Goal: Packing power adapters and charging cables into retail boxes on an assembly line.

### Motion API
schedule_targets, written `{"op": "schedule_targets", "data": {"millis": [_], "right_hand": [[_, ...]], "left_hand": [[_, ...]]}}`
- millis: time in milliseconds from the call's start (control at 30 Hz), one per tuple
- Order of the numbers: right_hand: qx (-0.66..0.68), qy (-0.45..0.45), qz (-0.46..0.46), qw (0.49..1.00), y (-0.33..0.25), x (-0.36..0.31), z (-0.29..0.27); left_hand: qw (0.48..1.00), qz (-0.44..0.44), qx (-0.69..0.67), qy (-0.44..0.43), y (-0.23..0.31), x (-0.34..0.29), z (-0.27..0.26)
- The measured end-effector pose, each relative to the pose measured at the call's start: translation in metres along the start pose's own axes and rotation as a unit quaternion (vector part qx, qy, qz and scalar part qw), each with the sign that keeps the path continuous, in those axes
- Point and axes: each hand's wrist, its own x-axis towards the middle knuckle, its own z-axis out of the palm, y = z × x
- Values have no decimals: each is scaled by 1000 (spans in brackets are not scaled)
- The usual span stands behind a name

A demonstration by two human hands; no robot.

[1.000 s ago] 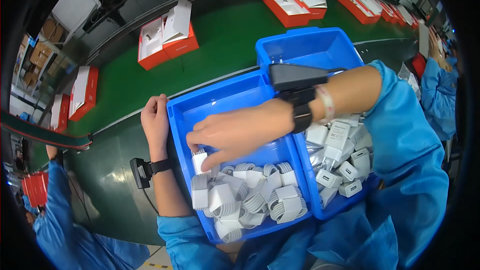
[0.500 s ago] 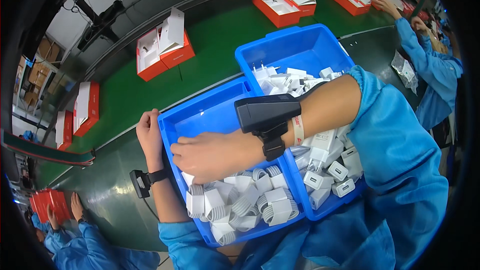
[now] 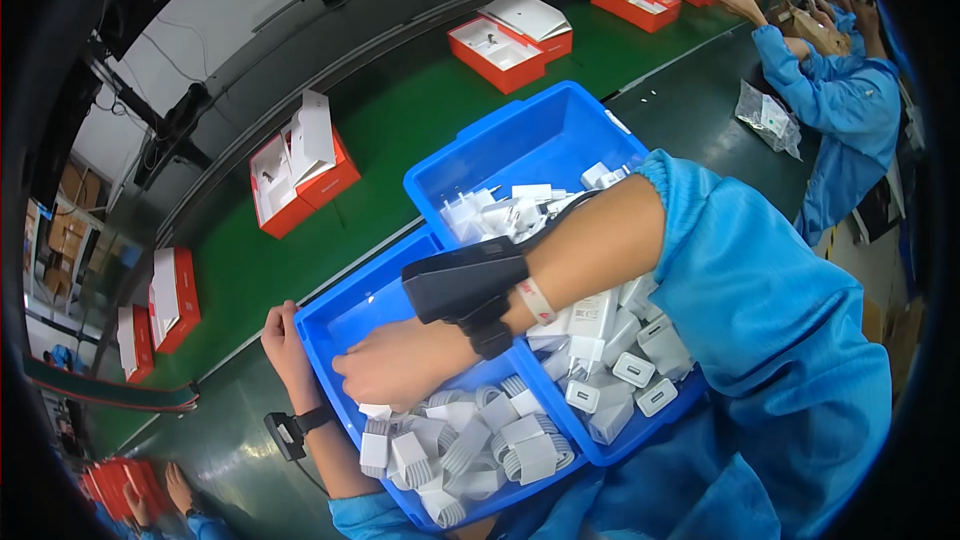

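Note:
A blue bin (image 3: 388, 290) in front of me holds several coiled white cables (image 3: 470, 440) with paper wraps. At its far left corner, my left hand (image 3: 284, 342) is closed against the outer rim. My right hand (image 3: 405, 365) reaches across into this bin, its fingers curled down just above the cables. Whatever those fingers hold is hidden under the hand. A second blue bin (image 3: 540, 130) adjoins on the right, with white charger plugs (image 3: 610, 360) heaped in it. My right forearm passes over these plugs and wears a black wrist device (image 3: 465, 285).
Beyond the bins, a green conveyor (image 3: 400, 150) carries several opened red-and-white boxes (image 3: 300, 175). A clear plastic bag (image 3: 768, 120) lies on the dark table at right. A co-worker's arm (image 3: 815, 90) reaches toward boxes there; another person's hands (image 3: 150, 495) are near red boxes at lower left.
The whole view has shifted, so the bins sit lower and further left. My right hand remains curled over the cables. The co-worker at right now touches a raised white lid.

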Motion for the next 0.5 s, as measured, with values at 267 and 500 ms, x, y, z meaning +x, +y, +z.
{"op": "schedule_targets", "data": {"millis": [267, 500], "right_hand": [[-139, 57, -16, 988, 67, -43, -144], [-318, -55, 407, 854, 219, -213, -259]], "left_hand": [[1000, -14, -22, 10, 10, -9, -2], [999, -23, -34, 3, 6, -6, 2]]}}
